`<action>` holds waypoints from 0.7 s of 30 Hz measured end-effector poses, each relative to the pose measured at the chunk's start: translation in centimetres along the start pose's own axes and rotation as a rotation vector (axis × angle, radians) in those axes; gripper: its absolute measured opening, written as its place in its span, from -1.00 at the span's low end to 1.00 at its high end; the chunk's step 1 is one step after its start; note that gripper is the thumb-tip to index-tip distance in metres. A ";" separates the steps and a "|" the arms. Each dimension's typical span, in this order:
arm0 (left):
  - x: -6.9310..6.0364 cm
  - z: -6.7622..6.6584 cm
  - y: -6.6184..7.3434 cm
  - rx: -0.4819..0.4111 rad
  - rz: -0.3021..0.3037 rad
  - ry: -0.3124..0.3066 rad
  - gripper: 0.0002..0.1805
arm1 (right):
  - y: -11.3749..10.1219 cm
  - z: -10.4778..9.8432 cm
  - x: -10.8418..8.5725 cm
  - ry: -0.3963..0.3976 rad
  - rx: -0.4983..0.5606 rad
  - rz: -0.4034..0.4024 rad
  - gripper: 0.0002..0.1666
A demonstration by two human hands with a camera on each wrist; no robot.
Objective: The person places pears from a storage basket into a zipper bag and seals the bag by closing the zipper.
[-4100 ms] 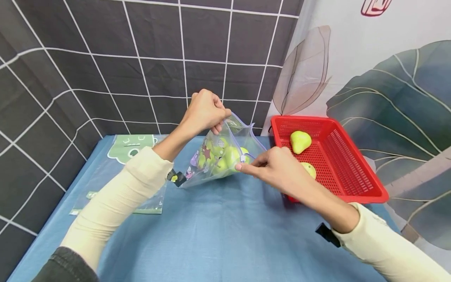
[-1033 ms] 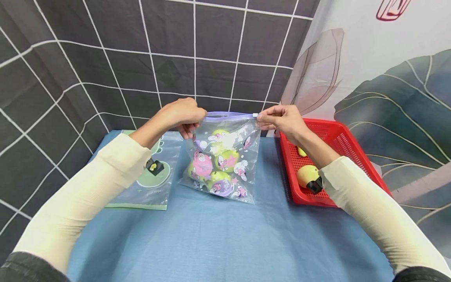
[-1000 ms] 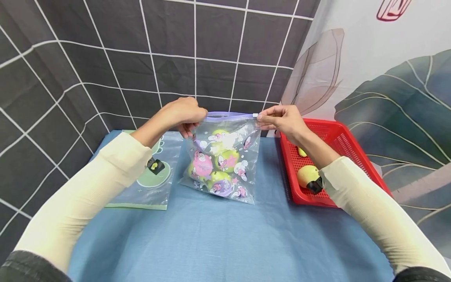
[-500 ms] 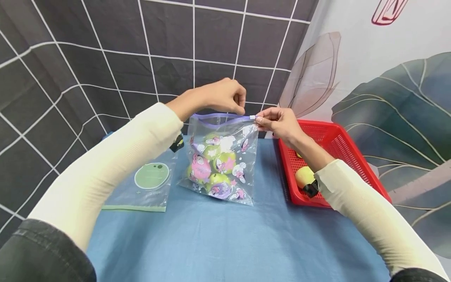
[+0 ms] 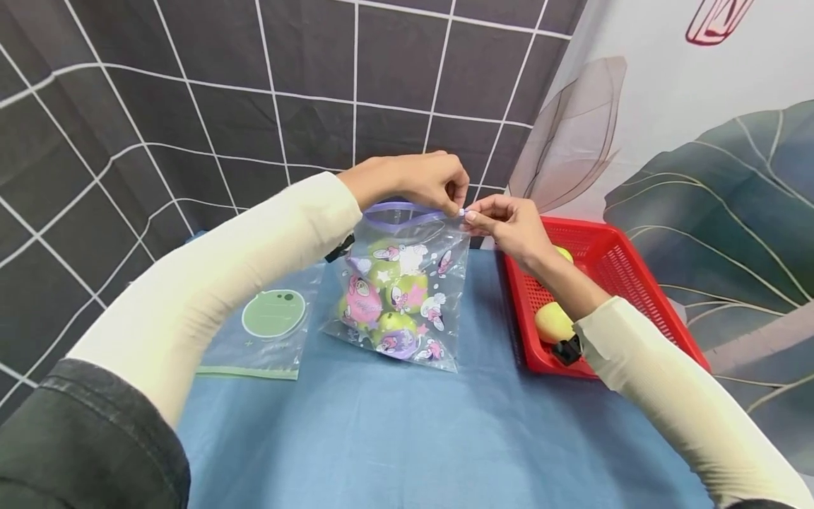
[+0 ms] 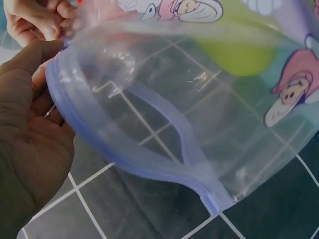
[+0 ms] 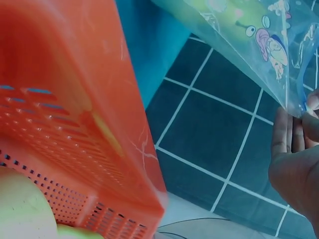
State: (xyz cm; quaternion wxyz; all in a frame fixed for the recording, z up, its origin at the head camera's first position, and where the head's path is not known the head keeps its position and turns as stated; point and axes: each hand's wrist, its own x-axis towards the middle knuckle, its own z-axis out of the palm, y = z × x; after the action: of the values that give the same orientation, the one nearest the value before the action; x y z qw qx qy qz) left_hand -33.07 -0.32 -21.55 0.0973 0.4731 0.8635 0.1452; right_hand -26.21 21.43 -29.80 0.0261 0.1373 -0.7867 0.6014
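A clear slider zip bag [image 5: 439,283] with pink cartoon prints stands upright on the cloth, with several green fruits [image 5: 394,322] inside. At its top right end, my left hand [image 5: 432,180] pinches the small white slider [image 5: 462,212] between thumb and forefinger. Right beside it, my right hand [image 5: 511,223] pinches the bag's top right corner. The purple zip strip [image 6: 134,167] gapes across its left part in the left wrist view. The bag's edge and the right hand [image 7: 296,164] also show in the right wrist view.
A red basket [image 5: 636,283] stands at the right, holding a yellow-green fruit [image 5: 552,323] and another partly hidden by the right wrist. A second, flat zip bag [image 5: 254,353] with green prints lies at the left, partly under the left arm. Grey grid-patterned cloth hangs behind.
The bag was tilted, then turned upright with its print facing me. My left hand has let go of its left top corner and moved right onto the slider; the right hand stays at the right corner.
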 end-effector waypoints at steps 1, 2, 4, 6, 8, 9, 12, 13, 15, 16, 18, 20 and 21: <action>0.0 -0.1 0.1 0.007 0.013 -0.001 -0.93 | -0.1 0.0 -0.1 -0.005 -0.008 -0.009 -0.83; 0.0 -0.1 0.3 0.015 0.026 -0.002 -0.92 | -0.2 0.0 -0.2 -0.010 -0.016 -0.019 -0.84; 0.0 -0.3 0.5 0.029 0.048 -0.002 -0.90 | -0.4 0.2 -0.3 -0.015 -0.034 -0.037 -0.86; -0.1 -0.4 0.7 0.043 0.066 -0.002 -0.88 | -0.6 0.3 -0.5 -0.016 -0.052 -0.050 -0.88; -0.1 -0.5 0.9 0.048 0.073 -0.008 -0.87 | -0.9 0.4 -0.7 -0.010 -0.056 -0.051 -0.90; -0.2 -0.6 0.9 0.048 0.076 -0.014 -0.87 | -1.0 0.4 -0.8 -0.005 -0.056 -0.048 -0.94; -0.3 -0.7 1.0 0.046 0.079 -0.037 -0.87 | -1.1 0.3 -1.1 0.005 -0.059 -0.040 -0.96; -0.3 -0.7 1.0 0.046 0.082 -0.044 -0.88 | -1.2 0.3 -1.2 0.007 -0.057 -0.038 -0.96; -0.3 -0.7 0.9 0.050 0.086 -0.059 -0.89 | -1.1 0.2 -1.4 0.013 -0.051 -0.036 -0.99; -0.4 -0.8 0.9 0.056 0.086 -0.064 -0.89 | -1.1 0.2 -1.5 0.017 -0.046 -0.035 -0.97; -0.6 -0.9 0.7 0.068 0.083 -0.075 -0.89 | -1.1 0.1 -1.6 0.029 -0.034 -0.028 -0.95; -0.9 -1.0 0.4 0.077 0.072 -0.088 -0.90 | -1.1 0.0 -1.8 0.041 -0.024 -0.013 -0.89; -1.1 -1.0 0.2 0.079 0.067 -0.095 -0.90 | -1.1 -0.1 -1.8 0.046 -0.021 -0.005 -0.86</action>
State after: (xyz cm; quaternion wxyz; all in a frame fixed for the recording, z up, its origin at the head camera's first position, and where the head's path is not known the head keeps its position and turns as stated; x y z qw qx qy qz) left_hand -32.64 -1.27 -20.50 0.1145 0.5114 0.8467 0.0916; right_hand -24.19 21.57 -29.17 0.0472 0.1253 -0.7916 0.5961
